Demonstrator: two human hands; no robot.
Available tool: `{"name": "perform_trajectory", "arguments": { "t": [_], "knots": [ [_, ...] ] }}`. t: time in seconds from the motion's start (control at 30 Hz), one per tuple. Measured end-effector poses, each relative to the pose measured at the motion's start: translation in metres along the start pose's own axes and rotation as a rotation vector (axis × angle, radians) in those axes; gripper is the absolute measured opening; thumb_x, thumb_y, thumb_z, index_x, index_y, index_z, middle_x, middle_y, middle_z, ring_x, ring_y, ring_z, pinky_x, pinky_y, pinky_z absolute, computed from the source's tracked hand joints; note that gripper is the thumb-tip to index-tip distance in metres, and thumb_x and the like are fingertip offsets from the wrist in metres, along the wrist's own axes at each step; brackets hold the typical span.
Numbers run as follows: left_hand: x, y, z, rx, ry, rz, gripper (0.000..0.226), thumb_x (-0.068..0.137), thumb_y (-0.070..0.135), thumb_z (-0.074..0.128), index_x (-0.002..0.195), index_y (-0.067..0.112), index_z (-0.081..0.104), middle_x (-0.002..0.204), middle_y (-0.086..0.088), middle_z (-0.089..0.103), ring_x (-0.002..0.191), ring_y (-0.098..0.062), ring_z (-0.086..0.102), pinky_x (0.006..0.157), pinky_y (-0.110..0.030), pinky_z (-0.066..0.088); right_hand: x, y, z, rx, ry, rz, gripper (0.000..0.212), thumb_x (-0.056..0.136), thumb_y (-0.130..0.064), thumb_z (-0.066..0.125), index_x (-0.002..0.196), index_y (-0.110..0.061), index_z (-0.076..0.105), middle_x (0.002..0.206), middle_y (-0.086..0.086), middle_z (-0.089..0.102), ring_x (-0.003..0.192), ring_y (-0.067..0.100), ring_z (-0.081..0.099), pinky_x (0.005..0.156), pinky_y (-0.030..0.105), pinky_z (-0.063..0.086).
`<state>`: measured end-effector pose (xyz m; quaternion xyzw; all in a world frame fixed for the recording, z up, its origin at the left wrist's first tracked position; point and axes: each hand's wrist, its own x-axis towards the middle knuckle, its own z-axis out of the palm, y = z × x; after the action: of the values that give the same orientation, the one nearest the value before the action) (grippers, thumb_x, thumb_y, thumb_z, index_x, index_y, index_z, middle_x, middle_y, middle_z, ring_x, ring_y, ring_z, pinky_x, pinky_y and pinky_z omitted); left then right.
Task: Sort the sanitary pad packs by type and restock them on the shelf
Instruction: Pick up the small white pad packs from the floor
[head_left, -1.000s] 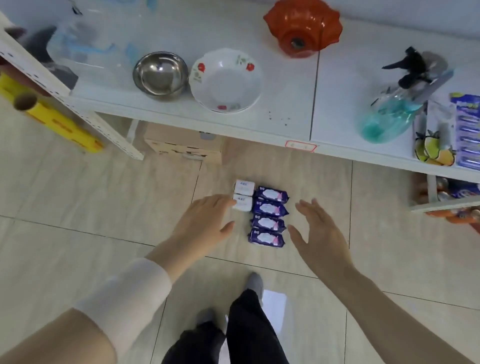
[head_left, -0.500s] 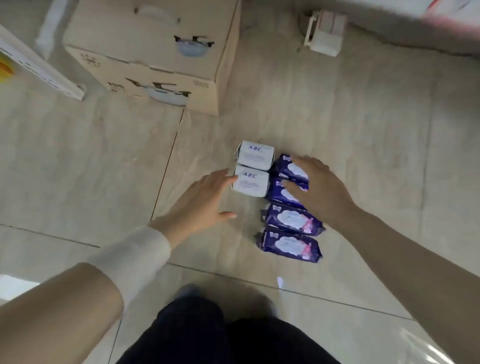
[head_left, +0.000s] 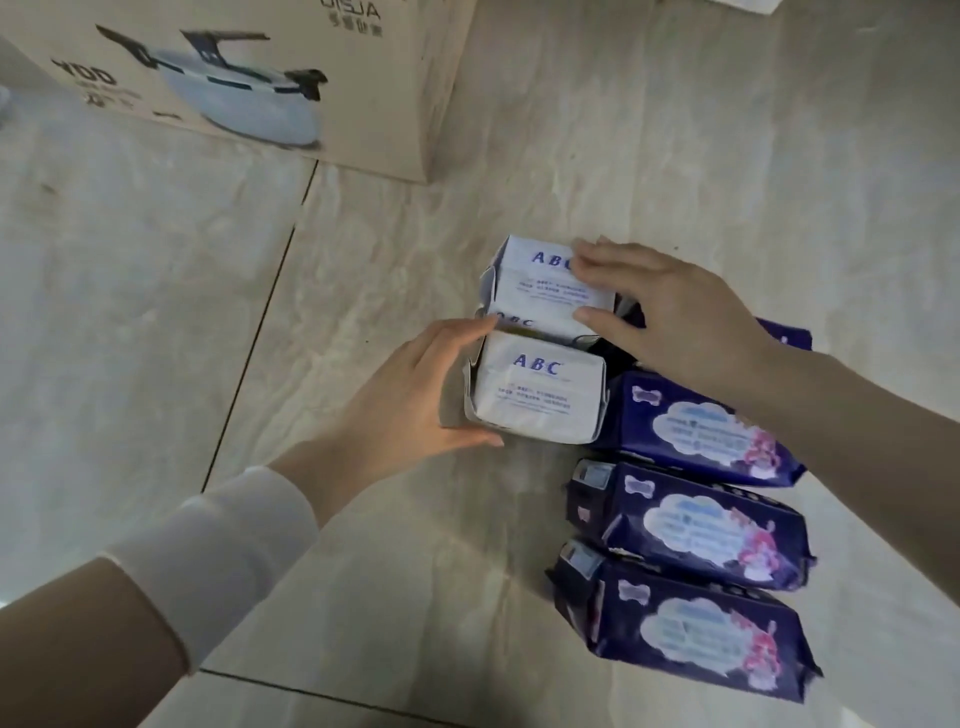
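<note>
Likely light, squashy, slick: left hand (head_left: 405, 400) clasps near white film-wrapped ABC pad pack (head_left: 540, 397) end-on, right hand (head_left: 675, 317) pinches far white ABC pack (head_left: 540, 283) across its width.

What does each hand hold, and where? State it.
Left hand: near white ABC pack, left end. Right hand: far white ABC pack, right end.

Dim, cool light; soft sheen on floor tiles (head_left: 467, 571) btm centre. Slight blur, print on purple packs (head_left: 696, 530) soft. Wide-angle warp at edges.
</note>
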<state>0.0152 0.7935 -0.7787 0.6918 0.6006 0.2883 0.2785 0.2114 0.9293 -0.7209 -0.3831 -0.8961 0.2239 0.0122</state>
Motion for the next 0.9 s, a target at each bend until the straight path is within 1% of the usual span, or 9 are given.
{"name": "perform_trajectory", "arguments": {
  "t": [0.1,0.2,0.37,0.5,0.6,0.7,0.77,0.83,0.9],
  "knots": [
    [0.004,-0.004,0.004,-0.088,0.011,-0.023,0.088,0.058,0.053,0.071,0.129,0.016,0.034,0.123,-0.001,0.045,0.111,-0.001,0.042,0.097,-0.003,0.029,0.005,0.001,-0.001,0.001,0.006,0.008,0.051,0.085,-0.034,0.062,0.131,-0.015,0.052,0.144,-0.005,0.041,0.130,0.010,0.041,0.106,0.022,0.028],
    [0.006,-0.006,0.003,-0.164,-0.006,-0.088,0.084,0.053,0.049,0.079,0.121,0.019,0.040,0.118,0.000,0.047,0.108,-0.002,0.049,0.095,-0.010,0.038,0.011,0.003,-0.003,0.034,-0.018,0.039,0.060,0.078,-0.037,0.069,0.131,-0.015,0.052,0.145,-0.001,0.039,0.129,0.013,0.041,0.104,0.024,0.030],
    [0.002,-0.004,-0.003,-0.319,-0.025,-0.255,0.077,0.049,0.021,0.090,0.109,0.021,0.043,0.107,0.023,0.054,0.099,0.016,0.054,0.083,-0.002,0.039,0.021,0.009,-0.002,0.060,-0.045,0.065,0.071,0.065,-0.031,0.081,0.127,-0.013,0.052,0.133,0.007,0.048,0.122,0.021,0.045,0.099,0.031,0.036],
    [-0.001,-0.003,-0.014,-0.376,-0.009,-0.327,0.070,0.052,0.019,0.089,0.102,0.034,0.043,0.103,0.024,0.056,0.097,0.011,0.056,0.083,-0.005,0.042,0.031,0.006,-0.007,0.118,-0.036,0.092,0.063,0.064,-0.023,0.083,0.120,-0.012,0.055,0.118,0.006,0.055,0.102,0.013,0.046,0.080,0.015,0.029],
    [-0.007,0.011,-0.033,-0.384,0.004,-0.356,0.069,0.053,0.020,0.089,0.105,0.029,0.045,0.102,0.021,0.056,0.096,0.009,0.056,0.085,-0.008,0.043,0.032,-0.008,-0.024,0.170,-0.004,0.124,0.061,0.064,-0.023,0.083,0.119,-0.015,0.057,0.119,0.005,0.055,0.102,0.012,0.046,0.081,0.015,0.029],
    [-0.014,0.044,-0.068,-0.414,0.030,-0.401,0.072,0.048,0.039,0.084,0.107,0.027,0.046,0.101,0.020,0.058,0.094,0.006,0.057,0.085,-0.014,0.047,0.024,-0.035,-0.057,0.221,0.040,0.151,0.060,0.065,-0.023,0.083,0.119,-0.016,0.059,0.115,0.005,0.054,0.098,0.010,0.044,0.080,0.015,0.029],
    [-0.021,0.074,-0.098,-0.415,0.042,-0.444,0.073,0.047,0.042,0.081,0.109,0.024,0.048,0.102,0.018,0.060,0.094,0.002,0.058,0.086,-0.020,0.049,0.014,-0.057,-0.086,0.256,0.058,0.155,0.060,0.064,-0.022,0.083,0.119,-0.015,0.061,0.114,0.010,0.056,0.099,0.014,0.046,0.079,0.015,0.029],
    [-0.028,0.107,-0.132,-0.423,0.043,-0.498,0.070,0.046,0.041,0.081,0.107,0.029,0.050,0.101,0.018,0.061,0.093,0.000,0.059,0.087,-0.023,0.051,0.002,-0.081,-0.118,0.289,0.071,0.160,0.060,0.063,-0.021,0.083,0.119,-0.013,0.062,0.114,0.013,0.058,0.104,0.017,0.050,0.079,0.010,0.031],
    [-0.035,0.143,-0.167,-0.431,0.034,-0.537,0.066,0.043,0.050,0.077,0.101,0.039,0.049,0.098,0.020,0.061,0.092,0.001,0.059,0.085,-0.023,0.052,-0.013,-0.106,-0.153,0.332,0.085,0.174,0.059,0.063,-0.021,0.083,0.118,-0.013,0.062,0.114,0.012,0.059,0.103,0.011,0.048,0.080,-0.001,0.028]
  ]
}}
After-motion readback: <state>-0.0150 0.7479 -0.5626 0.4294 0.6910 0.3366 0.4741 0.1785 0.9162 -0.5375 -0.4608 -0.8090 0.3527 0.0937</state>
